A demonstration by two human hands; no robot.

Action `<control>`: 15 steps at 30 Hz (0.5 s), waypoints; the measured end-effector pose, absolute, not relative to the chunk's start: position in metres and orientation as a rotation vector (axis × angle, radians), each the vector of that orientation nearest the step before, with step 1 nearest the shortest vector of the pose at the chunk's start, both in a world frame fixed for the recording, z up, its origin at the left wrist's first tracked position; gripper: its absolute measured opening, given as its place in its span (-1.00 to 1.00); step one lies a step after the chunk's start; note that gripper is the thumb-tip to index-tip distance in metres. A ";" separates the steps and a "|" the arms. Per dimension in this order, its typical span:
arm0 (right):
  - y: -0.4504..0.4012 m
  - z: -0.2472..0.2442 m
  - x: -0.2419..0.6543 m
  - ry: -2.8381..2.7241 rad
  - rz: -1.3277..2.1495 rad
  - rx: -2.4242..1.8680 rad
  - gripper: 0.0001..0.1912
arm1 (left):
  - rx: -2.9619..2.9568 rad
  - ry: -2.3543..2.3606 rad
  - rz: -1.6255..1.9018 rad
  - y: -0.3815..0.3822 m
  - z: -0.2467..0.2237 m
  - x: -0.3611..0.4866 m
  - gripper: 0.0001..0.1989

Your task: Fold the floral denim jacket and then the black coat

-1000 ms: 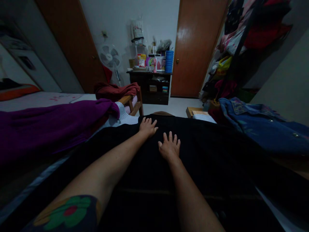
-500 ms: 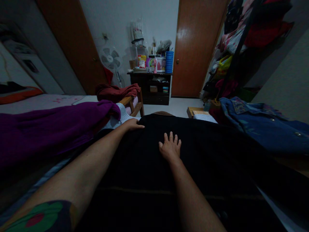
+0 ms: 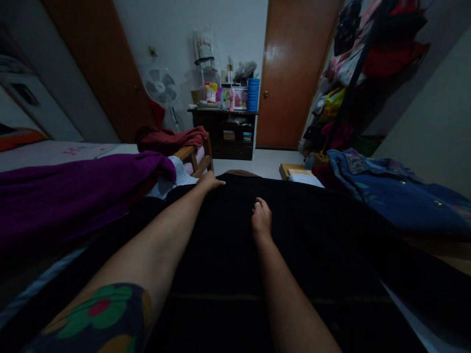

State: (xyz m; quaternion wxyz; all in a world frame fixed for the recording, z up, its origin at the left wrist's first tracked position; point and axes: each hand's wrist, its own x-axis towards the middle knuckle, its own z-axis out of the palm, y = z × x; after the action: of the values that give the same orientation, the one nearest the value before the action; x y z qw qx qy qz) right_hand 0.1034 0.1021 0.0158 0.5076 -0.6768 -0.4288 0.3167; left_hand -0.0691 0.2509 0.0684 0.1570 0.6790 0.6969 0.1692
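Note:
A large black cloth garment [image 3: 312, 235] lies spread out in front of me, with a thin pale seam line across its lower part. My left hand [image 3: 209, 182] rests at its far left edge, thumb stretched out to the right over the cloth. The other fingers of that hand are mostly hidden. Near the middle of the garment is my right hand [image 3: 262, 219], its fingers curled in and closed. Whatever may be between those fingers is hidden. A flowered sleeve [image 3: 106, 309] covers my upper left arm.
Purple cloth [image 3: 84, 191] lies on the left, and a reddish cloth [image 3: 171, 139] hangs over a wooden frame [image 3: 200, 159]. To the right is a denim jacket [image 3: 390, 189]. Beyond are a dark cabinet [image 3: 206, 130], a white fan [image 3: 161, 86], a wooden door [image 3: 290, 73] and hanging bags [image 3: 353, 63].
My right hand was spread flat on the black garment and now has its fingers curled in. My left hand has shifted slightly right and farther away. The view has turned slightly right.

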 end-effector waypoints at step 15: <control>0.100 0.027 0.129 -1.082 0.457 -1.690 -0.27 | 2.715 1.537 0.099 0.087 0.068 -0.003 -0.45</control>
State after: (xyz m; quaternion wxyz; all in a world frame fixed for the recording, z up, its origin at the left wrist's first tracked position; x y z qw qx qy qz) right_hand 0.1287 0.0998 0.0273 0.5155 -0.7036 -0.4505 0.1904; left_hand -0.0032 0.0868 0.0676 0.0100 0.8698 0.4923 0.0318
